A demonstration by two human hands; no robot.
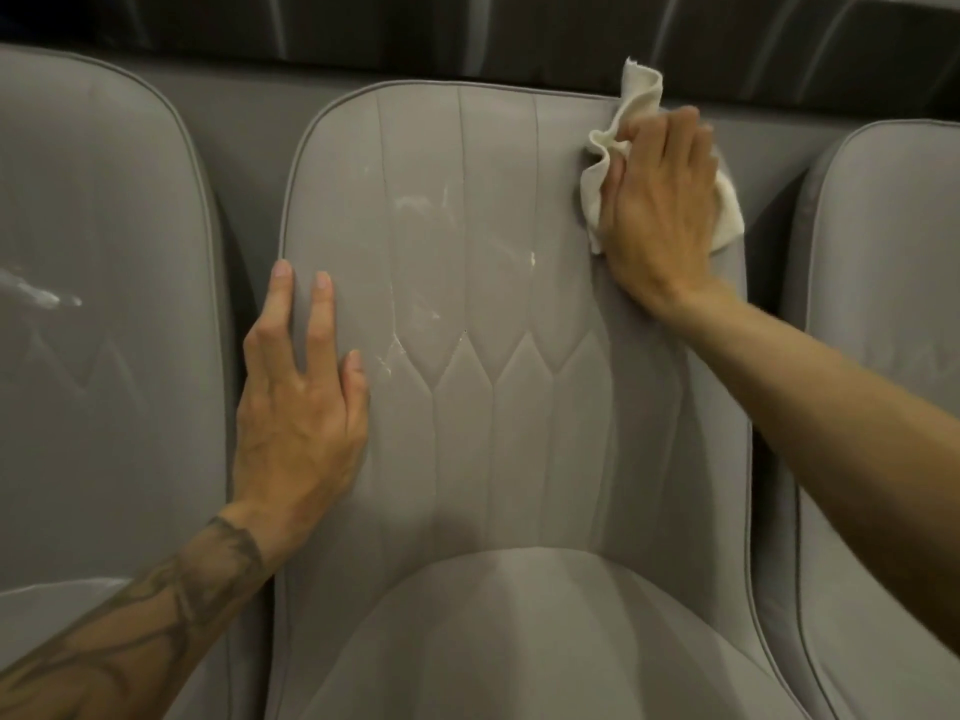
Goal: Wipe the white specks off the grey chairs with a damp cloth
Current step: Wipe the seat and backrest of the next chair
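The tattooed left forearm (pixel 130 610) is nearest the camera, running up from the lower corner to the left hand (pixel 298 407). That hand lies flat on the backrest of the middle grey chair (pixel 519 459), fingers spread apart and gripping nothing, two fingertips reaching the piped edge on its outer side; it appears to be steadying the chair.

The right hand (pixel 660 205) is pressed palm-down on the white cloth (pixel 628 122), pinning it against the upper corner of the same backrest. The cloth bunches out above the fingertips and shows again beyond the far side of the hand; the hand is slightly blurred.

Between the two hands the white specks (pixel 415 205) are not yet cleared: a smudge and thin streaks to the inside of the right hand and below it, a small bright fleck (pixel 533 258) near the centre seam, and scratch-like marks (pixel 387 358) just beside the left hand's thumb. The chair beyond the left hand (pixel 104 252) carries a white smear (pixel 41 296) too; the chair beyond the right hand (pixel 883 304) shows no clear marks.

The step in hand looks like wiping the middle backrest, begun at its top corner. Next, I judge, the cloth needs drawing across and down toward the left hand, with firm pressure along the stitched seams where residue lodges, then on to the smeared chair.
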